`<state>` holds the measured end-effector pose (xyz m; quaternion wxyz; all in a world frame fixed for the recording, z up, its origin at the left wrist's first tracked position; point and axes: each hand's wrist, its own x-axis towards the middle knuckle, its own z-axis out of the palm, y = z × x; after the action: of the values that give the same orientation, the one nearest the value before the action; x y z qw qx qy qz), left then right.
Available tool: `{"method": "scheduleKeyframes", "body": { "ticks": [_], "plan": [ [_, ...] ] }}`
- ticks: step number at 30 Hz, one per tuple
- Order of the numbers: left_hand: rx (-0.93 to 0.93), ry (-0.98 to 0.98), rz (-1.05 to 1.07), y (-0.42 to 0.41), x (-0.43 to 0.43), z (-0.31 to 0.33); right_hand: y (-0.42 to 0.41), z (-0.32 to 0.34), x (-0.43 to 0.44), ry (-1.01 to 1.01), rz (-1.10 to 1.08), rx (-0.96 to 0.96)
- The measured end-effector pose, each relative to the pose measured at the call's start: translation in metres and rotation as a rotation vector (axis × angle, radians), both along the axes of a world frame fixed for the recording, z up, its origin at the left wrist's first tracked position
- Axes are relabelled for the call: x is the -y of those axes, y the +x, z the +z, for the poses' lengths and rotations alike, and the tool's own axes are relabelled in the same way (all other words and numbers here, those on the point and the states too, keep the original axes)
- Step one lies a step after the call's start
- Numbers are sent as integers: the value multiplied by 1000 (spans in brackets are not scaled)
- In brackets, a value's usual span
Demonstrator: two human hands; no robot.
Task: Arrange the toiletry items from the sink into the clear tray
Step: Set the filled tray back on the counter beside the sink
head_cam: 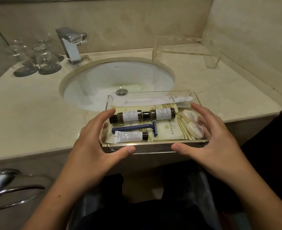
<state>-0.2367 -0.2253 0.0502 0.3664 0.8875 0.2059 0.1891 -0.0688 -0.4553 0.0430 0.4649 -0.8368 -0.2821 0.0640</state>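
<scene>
Tray (153, 147) at the tabletop's (29, 113) front edge, just before the sink (117, 77), held at both ends. Fingers of the left hand (94, 141) curled round the left wall, thumb on the near wall; right hand (214, 138) likewise round the right wall.

Inside, lying flat:
- two dark bottles (126, 116), white-labelled, end to end
- blue razor (133, 128)
- white tube (128, 136), print too blurred to read
- two round wrapped soaps (190, 116) by the right wall
- pale sachets (168, 131) with a pinwheel logo and unreadably small Chinese characters
- long white packet (153, 100) along the far wall

bottle labels (163, 113) unreadable, towel ring (12, 190) cropped
</scene>
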Motion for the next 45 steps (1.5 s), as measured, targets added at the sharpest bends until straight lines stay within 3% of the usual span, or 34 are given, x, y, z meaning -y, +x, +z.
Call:
{"method": "scheduleKeyframes", "body": {
  "ticks": [14, 28, 45],
  "plan": [
    [44, 22, -109, 77, -1, 21, 49, 17, 13, 125, -99, 70],
    [-3, 56, -241, 230, -36, 30, 164, 28, -5, 30, -243, 115],
    [-29, 1, -256, 292, -72, 16, 211, 21, -38, 6, -266, 105]
  ]
}}
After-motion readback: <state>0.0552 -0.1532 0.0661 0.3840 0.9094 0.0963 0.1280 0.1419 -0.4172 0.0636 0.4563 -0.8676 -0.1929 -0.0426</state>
